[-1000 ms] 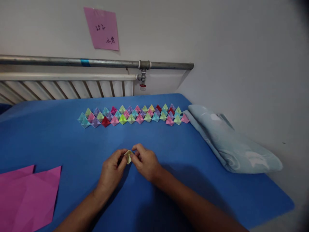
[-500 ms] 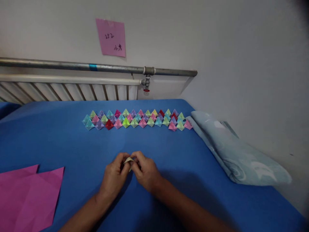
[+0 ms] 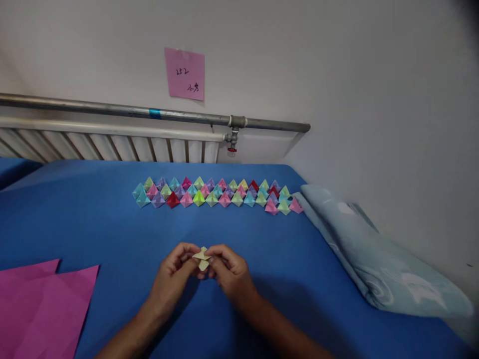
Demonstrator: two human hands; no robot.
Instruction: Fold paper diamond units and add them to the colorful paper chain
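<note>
A small pale yellow folded paper (image 3: 202,258) is held up over the blue surface (image 3: 123,239), with a pointed top and a flap hanging below. My left hand (image 3: 175,274) pinches its left side between thumb and fingers. On its right side, my right hand (image 3: 231,273) grips it the same way. Beyond the hands, several small folded paper pieces (image 3: 199,198) in pink, green, blue, purple, red and yellow lie in close rows.
Large magenta paper sheets (image 3: 56,309) lie at the lower left. A folded light blue blanket (image 3: 374,259) rests along the right edge. Behind are a radiator (image 3: 123,148), a metal pipe (image 3: 112,109) and a pink note (image 3: 185,75) on the wall.
The yellow paper now shows more between my fingertips, spread wider with its lower flap visible. My hands are slightly farther apart. The view has shifted, so the background sits lower and farther right.
</note>
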